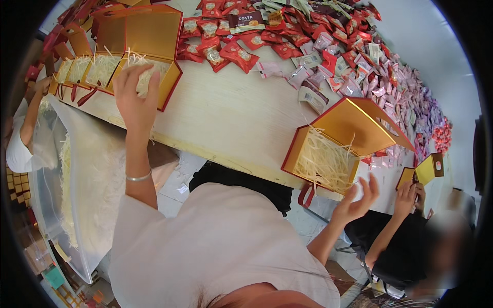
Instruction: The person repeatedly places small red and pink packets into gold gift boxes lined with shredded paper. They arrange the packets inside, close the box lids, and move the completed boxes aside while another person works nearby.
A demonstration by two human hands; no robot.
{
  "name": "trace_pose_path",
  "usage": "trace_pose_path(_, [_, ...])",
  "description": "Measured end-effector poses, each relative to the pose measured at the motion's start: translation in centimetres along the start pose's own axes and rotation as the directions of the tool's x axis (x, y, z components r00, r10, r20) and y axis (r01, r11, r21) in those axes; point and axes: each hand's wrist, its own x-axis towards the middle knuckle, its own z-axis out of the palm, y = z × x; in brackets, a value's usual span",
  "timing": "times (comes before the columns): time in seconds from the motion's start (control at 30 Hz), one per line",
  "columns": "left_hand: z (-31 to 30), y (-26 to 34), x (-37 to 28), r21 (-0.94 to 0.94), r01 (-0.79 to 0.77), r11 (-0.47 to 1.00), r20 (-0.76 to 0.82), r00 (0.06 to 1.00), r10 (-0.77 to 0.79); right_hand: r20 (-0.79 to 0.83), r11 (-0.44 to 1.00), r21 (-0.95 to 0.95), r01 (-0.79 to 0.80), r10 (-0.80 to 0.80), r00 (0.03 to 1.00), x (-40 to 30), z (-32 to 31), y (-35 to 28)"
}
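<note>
My left hand (135, 90) is over the front of an opened gold-lined red gift box (172, 82), fingers spread and seemingly holding nothing. It partly hides the pale shredded paper filler (148, 79) inside. Whether the fingertips touch the filler, I cannot tell. Off to the right, my right hand (356, 200) has its fingers apart beside the front corner of another open gift box (295, 148). Shredded filler (321, 158) lies in that box, with a few strands sticking up. Its gold lid (342, 123) leans back, and a red ribbon loop (306, 195) hangs over the table edge.
Many wrapped snack packets (240, 56) are heaped along the back of the table (215, 115). More filled boxes (102, 69) stand in a row at left. A large plastic bin (79, 192) holds filler below. Co-workers sit at both ends; one handles a small box (425, 169).
</note>
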Motion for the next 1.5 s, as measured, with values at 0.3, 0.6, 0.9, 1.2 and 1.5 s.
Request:
trace_pose_path(0.3, [9.6, 5.7, 4.1, -0.315, -0.047, 0.948, 0.265, 0.955, 0.135, 0.288, 0.983, -0.174, 0.065, -0.012, 0.957, 1.2, 3.8, -2.0])
trace_pose_path(0.6, [20.6, 3.6, 11.3, 0.211, -0.214, 0.954, 0.270, 0.950, 0.154, 0.241, 0.983, -0.157, 0.098, -0.059, 0.969, 1.7, 5.0, -1.8])
trace_pose_path(0.9, [6.5, 16.0, 3.1, -0.822, 0.275, 0.498, 0.546, 0.627, 0.555, 0.204, 0.937, 0.341, -0.073, 0.002, 0.979, 3.9, 2.9, -3.7])
trace_pose_path(1.2, [8.2, 18.0, -0.5, -0.797, -0.219, 0.563, 0.104, 0.868, 0.486, 0.531, 0.773, 0.444, -0.454, 0.181, 0.828, 6.8, 4.0, 0.3])
trace_pose_path(1.5, [12.7, 5.5, 2.5, -0.009, -0.445, 0.895, 0.457, 0.795, 0.399, 0.498, 0.936, -0.066, 0.346, -0.270, 0.824, 7.2, 6.8, -0.5])
